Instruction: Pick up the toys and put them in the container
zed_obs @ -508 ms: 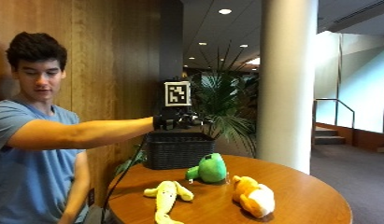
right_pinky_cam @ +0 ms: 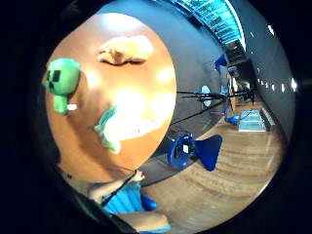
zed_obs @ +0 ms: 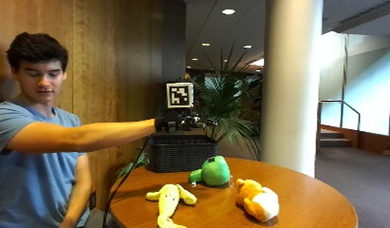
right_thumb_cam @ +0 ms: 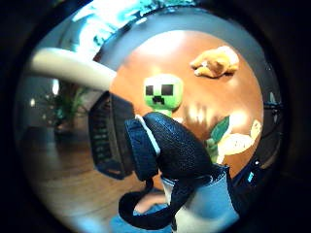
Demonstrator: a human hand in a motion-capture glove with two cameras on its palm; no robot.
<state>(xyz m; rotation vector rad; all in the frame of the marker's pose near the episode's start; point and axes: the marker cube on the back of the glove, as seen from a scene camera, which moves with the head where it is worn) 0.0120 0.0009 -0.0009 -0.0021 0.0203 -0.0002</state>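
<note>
Three plush toys lie on the round wooden table: a green blocky-faced one, a yellow banana-shaped one and an orange-and-white one. A black woven basket stands at the table's back edge. My gloved right hand hovers at arm's length just above the basket's rim and holds nothing. Its black thumb shows large in the thumb side view. The basket's inside is hidden.
A white pillar rises right behind the table. A potted palm stands behind the basket, and a wood-panelled wall is beside it. Blue chairs are on the floor beyond the table's edge.
</note>
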